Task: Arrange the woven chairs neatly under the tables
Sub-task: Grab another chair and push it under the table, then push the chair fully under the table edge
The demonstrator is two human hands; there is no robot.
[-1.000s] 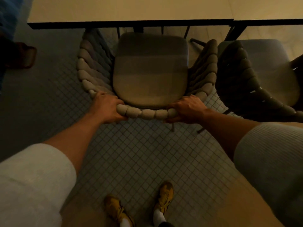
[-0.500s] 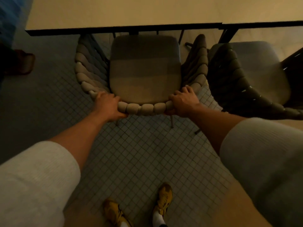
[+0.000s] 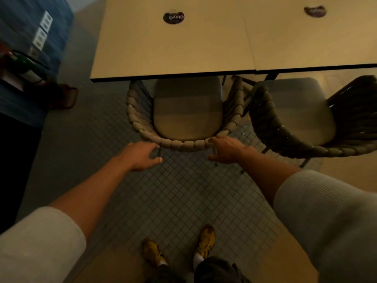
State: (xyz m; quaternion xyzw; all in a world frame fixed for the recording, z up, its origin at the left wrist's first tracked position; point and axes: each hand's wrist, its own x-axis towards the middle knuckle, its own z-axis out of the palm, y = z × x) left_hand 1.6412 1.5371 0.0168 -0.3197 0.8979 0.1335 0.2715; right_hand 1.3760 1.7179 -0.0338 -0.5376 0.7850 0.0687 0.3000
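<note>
Grey tiled floor [image 3: 173,197] under tan tables [image 3: 173,48], woven chair [image 3: 183,119].

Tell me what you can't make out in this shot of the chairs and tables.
All in the head view:
- Light woven chair: its front end and front legs are hidden under the table top.
- Dark woven chair: right side cut off by the frame's right edge.
- Round table sticker: lettering too blurred to read.
- Left hand, right hand: whether they touch the backrest is unclear.
</note>
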